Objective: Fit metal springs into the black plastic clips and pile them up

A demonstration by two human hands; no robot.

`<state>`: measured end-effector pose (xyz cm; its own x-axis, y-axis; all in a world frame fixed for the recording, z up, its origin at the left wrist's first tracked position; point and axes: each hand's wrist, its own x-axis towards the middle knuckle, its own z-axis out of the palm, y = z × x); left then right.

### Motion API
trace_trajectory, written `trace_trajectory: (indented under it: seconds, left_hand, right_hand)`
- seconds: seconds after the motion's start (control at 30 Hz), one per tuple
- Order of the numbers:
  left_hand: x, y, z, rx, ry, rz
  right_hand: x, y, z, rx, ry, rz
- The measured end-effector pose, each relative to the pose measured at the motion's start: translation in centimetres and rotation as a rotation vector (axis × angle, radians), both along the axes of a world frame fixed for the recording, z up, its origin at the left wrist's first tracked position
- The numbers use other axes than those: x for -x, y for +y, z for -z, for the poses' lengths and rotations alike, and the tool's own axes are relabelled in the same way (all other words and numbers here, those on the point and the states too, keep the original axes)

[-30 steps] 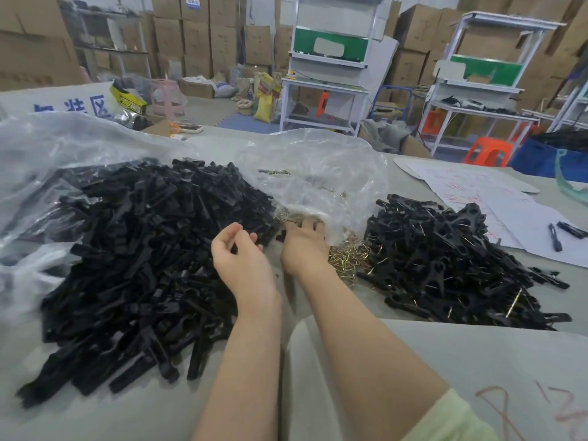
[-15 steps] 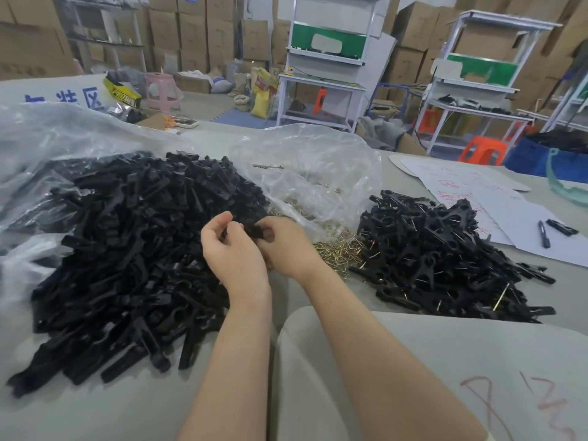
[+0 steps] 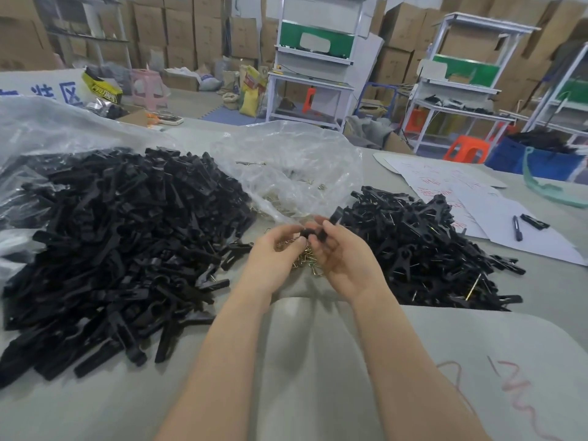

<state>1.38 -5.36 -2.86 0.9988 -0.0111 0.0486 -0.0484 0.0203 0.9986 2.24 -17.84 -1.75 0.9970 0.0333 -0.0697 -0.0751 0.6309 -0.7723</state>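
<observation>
Both of our hands, left hand [image 3: 274, 258] and right hand [image 3: 345, 259], are gripping one black clip [image 3: 321, 229] above the loose springs [image 3: 307, 265], between two clip heaps.

Blue "装区" on white banner [image 3: 38, 90]

matt black plastic clips [image 3: 127, 237]

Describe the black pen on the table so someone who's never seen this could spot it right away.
Start at the white paper sheets on the table's far right, past the smaller pile of black clips. The pen lies alone on the paper, beside a stray clip, slimmer and straighter.
</observation>
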Motion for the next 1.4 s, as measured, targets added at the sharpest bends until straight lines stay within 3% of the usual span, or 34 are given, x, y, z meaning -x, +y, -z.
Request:
trace_trajectory:
  seconds: [0.13,0.3,0.5,0.67,1.0,1.4]
  left_hand:
    - [0.0,-0.7,-0.1,0.181,0.106,0.002]
    - [-0.3,-0.5,0.1,0.29,0.109,-0.137]
    - [-1.0,0.1,0.5,0.483,0.142,-0.217]
    - [-1.0,-0.1,0.5,0.453,0.095,-0.134]
    - [-0.8,-0.2,0.7,0.226,-0.02,-0.104]
    - [-1.2,0.0,0.8,0.283,-0.005,-0.114]
  right_hand:
    - [0.2,0.0,1.2,-0.078,-0.049,-0.019]
    - [0.4,0.9,1.7,0.157,-0.14,-0.108]
    - [0.4,1.1,1.7,0.252,-0.094,0.024]
    - [0.3,1.2,1.5,0.337,-0.153,0.127]
    - [0.1,1.2,1.9,0.827,-0.319,0.218]
    - [0.6,1.2,1.5,0.76,-0.313,0.231]
